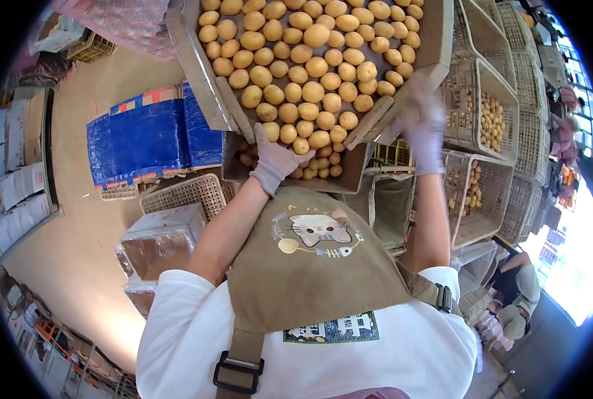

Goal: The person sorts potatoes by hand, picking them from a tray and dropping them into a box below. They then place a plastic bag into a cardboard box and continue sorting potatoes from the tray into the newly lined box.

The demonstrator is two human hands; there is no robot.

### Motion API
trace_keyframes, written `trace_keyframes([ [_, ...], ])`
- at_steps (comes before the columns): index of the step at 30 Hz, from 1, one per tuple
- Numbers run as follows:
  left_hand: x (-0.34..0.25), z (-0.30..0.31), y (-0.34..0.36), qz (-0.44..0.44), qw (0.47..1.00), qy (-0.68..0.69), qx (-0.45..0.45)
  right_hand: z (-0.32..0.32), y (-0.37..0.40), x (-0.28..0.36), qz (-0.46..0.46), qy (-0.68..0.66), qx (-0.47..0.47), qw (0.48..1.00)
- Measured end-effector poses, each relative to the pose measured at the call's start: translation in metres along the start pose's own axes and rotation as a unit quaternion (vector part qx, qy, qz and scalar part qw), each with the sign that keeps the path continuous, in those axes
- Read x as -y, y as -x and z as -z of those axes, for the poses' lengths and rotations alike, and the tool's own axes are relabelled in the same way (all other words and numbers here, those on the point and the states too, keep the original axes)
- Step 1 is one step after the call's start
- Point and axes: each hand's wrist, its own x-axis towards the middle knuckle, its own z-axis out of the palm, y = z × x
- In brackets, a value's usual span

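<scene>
A wide sorting tray (207, 86) with wooden side walls narrows toward me, its floor spread with many round, yellow-brown potato-like items (313, 93). At its narrow mouth is my left hand (276, 163), in a pale glove, thumb and fingers apart beside the nearest items. Below that mouth stands a box (346, 183) partly filled with the same produce. My right hand (421, 123), also gloved, is at the tray's right wall, smeared by motion. Its fingers cannot be made out, nor whether they hold anything.
Stacked plastic crates (456, 120) stand on the right, some holding the same produce. To the left are a blue-wrapped carton (137, 143), a woven basket (193, 199) and a plastic-wrapped box (160, 243). Another person (512, 319) is at the lower right.
</scene>
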Motion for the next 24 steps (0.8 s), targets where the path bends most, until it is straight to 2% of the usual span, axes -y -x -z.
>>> trace_keyframes([
  [1, -0.002, -0.001, 0.000, 0.042, 0.991, 0.125, -0.018, -0.004, -0.004, 0.047, -0.008, -0.008, 0.127, 0.992],
  [3, -0.018, -0.007, 0.007, 0.119, 0.969, 0.202, -0.078, -0.046, 0.030, 0.074, 0.070, 0.010, 0.210, 0.975],
  [4, -0.024, -0.005, 0.010, 0.152, 0.952, 0.243, -0.109, -0.052, 0.036, 0.080, 0.050, 0.035, 0.355, 0.933],
  [6, -0.021, 0.010, 0.010, 0.184, 0.962, 0.138, -0.146, -0.063, 0.023, 0.085, -0.066, -0.073, 0.366, 0.925],
  [7, -0.019, 0.015, 0.010, 0.205, 0.958, 0.092, -0.178, -0.055, 0.007, 0.094, -0.167, -0.154, 0.343, 0.912],
  [8, -0.015, 0.019, 0.011, 0.226, 0.950, 0.046, -0.209, -0.061, 0.012, 0.096, 0.003, 0.025, 0.159, 0.987],
  [9, -0.014, 0.021, 0.018, 0.162, 0.971, -0.133, -0.114, -0.065, 0.012, 0.091, -0.017, 0.018, 0.256, 0.966],
  [10, -0.014, 0.023, 0.025, 0.072, 0.948, -0.305, -0.050, -0.068, 0.009, 0.086, -0.039, 0.011, 0.349, 0.936],
  [11, -0.011, 0.018, 0.017, 0.113, 0.980, -0.130, -0.100, -0.073, 0.007, 0.085, -0.062, -0.004, 0.328, 0.943],
  [12, -0.022, -0.002, 0.014, 0.148, 0.977, 0.052, -0.146, -0.076, 0.003, 0.086, -0.083, -0.019, 0.307, 0.948],
  [13, -0.026, -0.006, 0.010, 0.157, 0.966, 0.127, -0.162, -0.078, 0.001, 0.088, -0.104, -0.034, 0.287, 0.952],
  [16, -0.036, -0.018, 0.010, 0.167, 0.939, 0.245, -0.175, -0.083, 0.018, 0.094, 0.034, 0.102, 0.268, 0.957],
  [17, -0.035, -0.022, 0.006, 0.167, 0.937, 0.247, -0.183, -0.086, 0.013, 0.086, 0.020, 0.054, 0.300, 0.952],
  [18, -0.034, -0.021, 0.006, 0.158, 0.943, 0.252, -0.146, -0.102, -0.003, 0.067, -0.100, -0.059, 0.429, 0.896],
  [20, -0.031, -0.019, 0.005, 0.142, 0.953, 0.259, -0.071, -0.096, -0.008, 0.083, -0.099, -0.099, 0.191, 0.972],
  [22, -0.027, -0.016, 0.003, 0.149, 0.947, 0.271, -0.079, -0.090, -0.006, 0.108, -0.039, 0.055, 0.327, 0.943],
  [23, -0.024, -0.012, 0.001, 0.148, 0.945, 0.283, -0.069, -0.092, 0.000, 0.114, -0.042, 0.051, 0.402, 0.913],
  [24, -0.026, -0.014, 0.000, 0.147, 0.942, 0.295, -0.059, -0.095, 0.005, 0.114, -0.056, 0.009, 0.422, 0.905],
])
